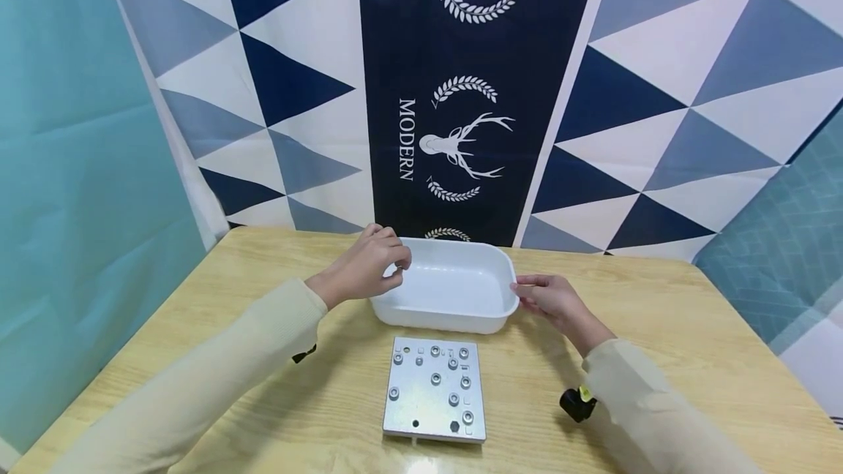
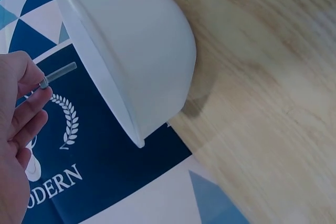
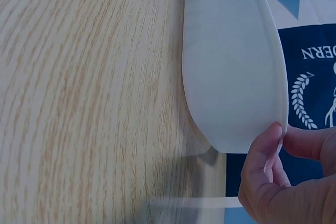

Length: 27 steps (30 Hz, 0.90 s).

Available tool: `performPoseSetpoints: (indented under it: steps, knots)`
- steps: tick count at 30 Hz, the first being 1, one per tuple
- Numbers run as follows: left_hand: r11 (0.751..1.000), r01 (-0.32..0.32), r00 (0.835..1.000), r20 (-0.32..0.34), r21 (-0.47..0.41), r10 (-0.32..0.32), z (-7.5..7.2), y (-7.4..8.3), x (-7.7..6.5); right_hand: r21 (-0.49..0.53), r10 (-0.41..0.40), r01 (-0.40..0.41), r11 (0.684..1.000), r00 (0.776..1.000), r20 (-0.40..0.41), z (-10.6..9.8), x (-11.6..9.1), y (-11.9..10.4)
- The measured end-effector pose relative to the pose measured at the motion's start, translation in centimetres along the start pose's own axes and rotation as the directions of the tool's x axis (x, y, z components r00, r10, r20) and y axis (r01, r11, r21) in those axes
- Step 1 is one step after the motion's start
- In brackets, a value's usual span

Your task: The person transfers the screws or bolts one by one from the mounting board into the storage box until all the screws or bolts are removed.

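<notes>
My left hand (image 1: 367,263) is over the left end of a white plastic tub (image 1: 443,320). Between its thumb and fingertips it pinches a silver bolt (image 2: 62,72), whose shank sticks out past the fingers in the left wrist view. The head view does not show the bolt clearly. At the tub's right end, my right hand (image 1: 552,301) pinches the rim (image 3: 283,90) between thumb and fingers. Nearer to me on the table lies a square silver metal plate (image 1: 415,371), with several socket-head bolts standing in it and a few open holes.
The wooden table (image 1: 593,313) carries the tub and plate. Directly behind its far edge hangs a patterned curtain (image 1: 296,108) with triangles and a dark deer-print strip. Pale teal cloth (image 1: 79,167) hangs on the left. A black wrist device (image 1: 578,404) is by the right sleeve.
</notes>
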State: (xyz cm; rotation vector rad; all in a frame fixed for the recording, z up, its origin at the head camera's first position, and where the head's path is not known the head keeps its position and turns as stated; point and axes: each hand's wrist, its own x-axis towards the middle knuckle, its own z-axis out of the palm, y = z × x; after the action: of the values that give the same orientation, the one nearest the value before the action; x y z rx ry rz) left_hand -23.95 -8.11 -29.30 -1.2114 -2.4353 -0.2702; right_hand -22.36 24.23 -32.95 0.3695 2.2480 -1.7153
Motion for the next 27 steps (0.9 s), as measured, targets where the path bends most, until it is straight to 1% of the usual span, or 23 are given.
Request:
performPoseSetpoints:
  steps: [2,4,9,14,21,24,27]
  knots:
    - [1.000,-0.004,1.000,-0.002,0.005,0.004,-0.1,-0.1,0.3,-0.002,-0.003,0.003,1.000,1.000,-0.002,0.0,-0.1,0.0]
    - [1.000,-0.001,1.000,0.009,0.007,0.001,-0.3,-0.1,0.6,-0.001,-0.007,0.007,1.000,1.000,-0.003,0.0,-0.2,0.1]
    - [1.000,0.017,0.997,0.078,0.004,-0.017,-1.0,0.0,1.7,-0.001,-0.011,0.011,1.000,1.000,-0.012,0.1,-0.4,0.0]
    - [1.000,-0.001,0.993,0.122,0.001,0.001,-1.3,0.0,2.5,-0.006,-0.022,0.022,1.000,1.000,-0.010,0.2,-0.6,0.1]
    - [1.000,0.000,0.982,0.189,-0.017,0.003,-1.4,0.0,3.4,0.005,-0.032,0.032,0.999,0.999,-0.011,0.3,-0.8,0.2]
    - [1.000,-0.003,0.982,0.191,-0.017,0.006,-1.3,0.0,3.9,-0.007,-0.036,0.036,0.999,0.999,-0.008,0.3,-1.0,0.2]
    - [1.000,0.011,0.983,0.186,-0.013,-0.008,-1.4,0.0,4.3,-0.012,-0.035,0.035,0.999,0.999,-0.009,0.3,-1.0,0.2]
